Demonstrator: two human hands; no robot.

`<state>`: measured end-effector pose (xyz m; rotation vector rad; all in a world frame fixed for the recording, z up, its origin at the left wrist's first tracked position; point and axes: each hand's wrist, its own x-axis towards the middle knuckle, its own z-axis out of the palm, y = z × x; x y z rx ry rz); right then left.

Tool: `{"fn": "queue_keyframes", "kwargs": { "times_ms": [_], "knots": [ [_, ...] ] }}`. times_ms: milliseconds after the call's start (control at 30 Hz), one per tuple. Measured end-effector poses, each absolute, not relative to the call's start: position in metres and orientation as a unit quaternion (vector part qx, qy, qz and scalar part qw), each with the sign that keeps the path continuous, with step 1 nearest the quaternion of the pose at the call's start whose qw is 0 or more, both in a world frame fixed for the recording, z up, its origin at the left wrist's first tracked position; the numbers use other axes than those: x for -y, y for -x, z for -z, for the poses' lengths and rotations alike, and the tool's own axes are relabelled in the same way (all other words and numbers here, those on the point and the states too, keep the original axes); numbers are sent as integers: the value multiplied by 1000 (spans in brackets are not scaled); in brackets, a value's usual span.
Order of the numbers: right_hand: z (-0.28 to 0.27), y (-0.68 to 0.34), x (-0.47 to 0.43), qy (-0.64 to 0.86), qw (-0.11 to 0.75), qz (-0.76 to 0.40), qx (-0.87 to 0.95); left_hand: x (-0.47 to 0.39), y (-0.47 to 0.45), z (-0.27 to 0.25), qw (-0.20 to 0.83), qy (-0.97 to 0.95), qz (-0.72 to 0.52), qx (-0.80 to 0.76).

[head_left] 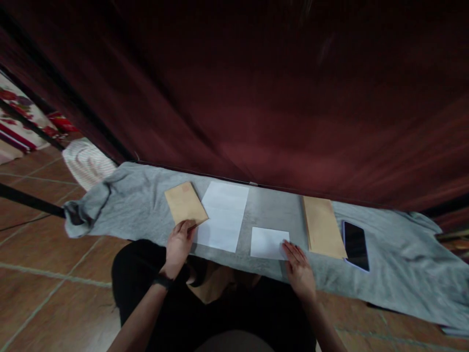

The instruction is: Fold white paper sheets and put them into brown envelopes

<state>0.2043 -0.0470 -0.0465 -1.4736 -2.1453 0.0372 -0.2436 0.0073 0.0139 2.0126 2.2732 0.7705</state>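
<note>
My left hand (179,241) pinches the near edge of a brown paper envelope (186,203), which slants over the left side of a large white sheet (227,210). A faint reddish mark shows near the envelope's far edge. On the right, my right hand (298,266) rests its outstretched fingertips on the right edge of a smaller white paper (268,243), perhaps folded. Whether anything lies inside the left envelope is hidden.
A stack of brown envelopes (324,227) lies right of the small paper, with a dark-screened phone (355,244) beside it. Grey cloth (135,205) covers the narrow surface. A dark red curtain (256,122) hangs behind it. My legs are under the near edge.
</note>
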Motion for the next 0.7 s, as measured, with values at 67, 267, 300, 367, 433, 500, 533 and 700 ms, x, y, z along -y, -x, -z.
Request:
{"fn": "queue_keyframes", "kwargs": {
  "times_ms": [67, 267, 300, 367, 433, 500, 533, 700],
  "knots": [
    [47, -204, 47, 547, 266, -11, 794, -4, 246, -13, 22, -639, -256, -725],
    [48, -204, 48, 543, 266, 2, 797, -14, 258, -14, 91, -597, -303, -737],
    [48, -204, 48, 539, 266, 2, 799, -18, 263, -15, 91, -573, -307, -754],
    [49, -205, 48, 535, 267, 2, 802, -25, 273, -17, 67, -523, -300, -795],
    [50, -205, 48, 536, 271, 1, 800, -32, 281, -19, 39, -490, -264, -830],
    [51, -205, 48, 540, 274, -1, 796, -37, 285, -20, 30, -480, -221, -848],
    [52, -205, 48, 542, 275, -1, 794, -38, 285, -21, 28, -479, -199, -854],
    [53, -206, 48, 539, 270, 0, 798, -42, 279, -22, 21, -456, -165, -874]
  ]
}}
